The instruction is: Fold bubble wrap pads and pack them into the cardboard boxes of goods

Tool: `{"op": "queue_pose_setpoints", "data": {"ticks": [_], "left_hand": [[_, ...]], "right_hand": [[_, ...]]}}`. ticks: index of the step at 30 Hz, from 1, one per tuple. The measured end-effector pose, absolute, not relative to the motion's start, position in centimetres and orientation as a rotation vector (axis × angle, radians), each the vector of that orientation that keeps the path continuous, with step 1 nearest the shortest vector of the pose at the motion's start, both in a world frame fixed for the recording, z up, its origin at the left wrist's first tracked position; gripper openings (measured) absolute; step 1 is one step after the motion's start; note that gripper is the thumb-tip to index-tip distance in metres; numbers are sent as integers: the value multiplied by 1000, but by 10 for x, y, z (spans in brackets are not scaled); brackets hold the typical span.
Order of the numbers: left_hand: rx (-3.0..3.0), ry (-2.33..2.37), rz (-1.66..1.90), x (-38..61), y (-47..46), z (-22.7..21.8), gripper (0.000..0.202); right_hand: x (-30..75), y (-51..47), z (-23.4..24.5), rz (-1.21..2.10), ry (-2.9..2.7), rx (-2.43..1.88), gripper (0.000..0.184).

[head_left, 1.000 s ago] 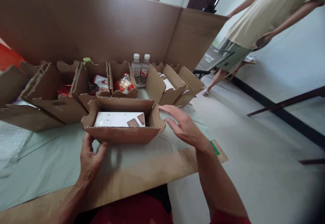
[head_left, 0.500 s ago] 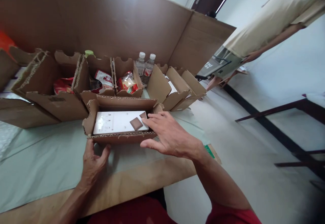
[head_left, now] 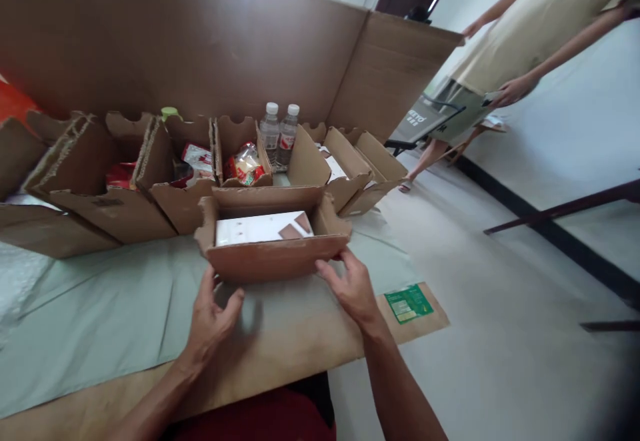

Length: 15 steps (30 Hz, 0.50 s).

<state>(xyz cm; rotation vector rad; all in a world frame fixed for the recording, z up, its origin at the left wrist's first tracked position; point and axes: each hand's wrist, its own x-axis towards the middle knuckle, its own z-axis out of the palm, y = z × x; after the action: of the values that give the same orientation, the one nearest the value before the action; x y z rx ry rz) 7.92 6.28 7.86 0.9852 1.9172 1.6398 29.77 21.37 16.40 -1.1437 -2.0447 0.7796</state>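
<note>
An open-topped cardboard box [head_left: 275,264] is in front of me, tilted slightly with its front wall facing me. Inside lies a flat white box [head_left: 255,227] with brown square shapes printed at its right end. My left hand [head_left: 213,314] supports the cardboard box at its lower left corner, thumb apart and fingertips hidden beneath it. At the lower right corner, my right hand [head_left: 353,287] grips the box, its fingers partly tucked underneath and its thumb near the front wall.
Behind stands a row of cardboard bins [head_left: 190,201], some with red food packets. Two water bottles [head_left: 278,137] stand between bins. A tall cardboard panel [head_left: 225,47] backs the table. A green label [head_left: 409,303] is at the table's right edge. Another person [head_left: 530,47] stands at right.
My right hand has moved from atop the white box to the cardboard box's lower right corner. The cardboard box has shifted right and tilted, and my left hand has moved with it.
</note>
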Motion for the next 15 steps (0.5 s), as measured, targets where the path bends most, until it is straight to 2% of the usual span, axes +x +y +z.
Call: {"op": "queue_pose_setpoints", "data": {"ticks": [5, 10, 12, 15], "left_hand": [[1186, 1783, 1570, 103, 104, 73, 78], [1346, 1703, 1335, 93, 130, 83, 92], [1372, 1708, 1260, 78, 121, 88, 88], [1371, 1769, 1251, 55, 84, 89, 66]], "right_hand": [[331, 247, 150, 727, -1857, -1325, 40], [331, 279, 119, 753, -1605, -1279, 48], [328, 274, 104, 799, -1490, -1294, 56], [329, 245, 82, 857, -1348, -1401, 69]]}}
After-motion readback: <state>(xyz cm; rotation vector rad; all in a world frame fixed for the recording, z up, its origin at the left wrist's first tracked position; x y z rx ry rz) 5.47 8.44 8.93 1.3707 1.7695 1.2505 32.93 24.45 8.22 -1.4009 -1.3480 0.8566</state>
